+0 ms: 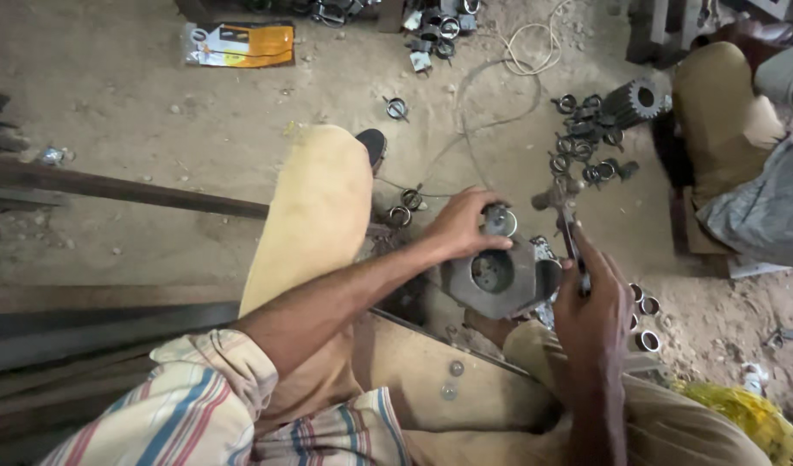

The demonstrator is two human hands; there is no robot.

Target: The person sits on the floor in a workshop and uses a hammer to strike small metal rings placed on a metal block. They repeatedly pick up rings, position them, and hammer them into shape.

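My left hand (pixel 462 226) pinches a small round metal ring (pixel 500 223) and holds it just above a heavy grey steel block (pixel 500 278) with a round hole in its top. The block rests low between my knees. To its right, my right hand (pixel 593 298) grips a hammer (pixel 562 207) by the handle, its metal head raised just right of the ring. My tan-trousered left leg (pixel 314 224) stretches forward on the left.
Sandy floor with several loose metal rings (pixel 586 147) and a toothed steel cylinder (pixel 634 102) at upper right. More rings (pixel 645 324) lie by my right hand. Long steel bars (pixel 111 185) lie at left. Another person's tan trouser leg (pixel 716 112) is at right. An orange packet (pixel 241 43) lies far back.
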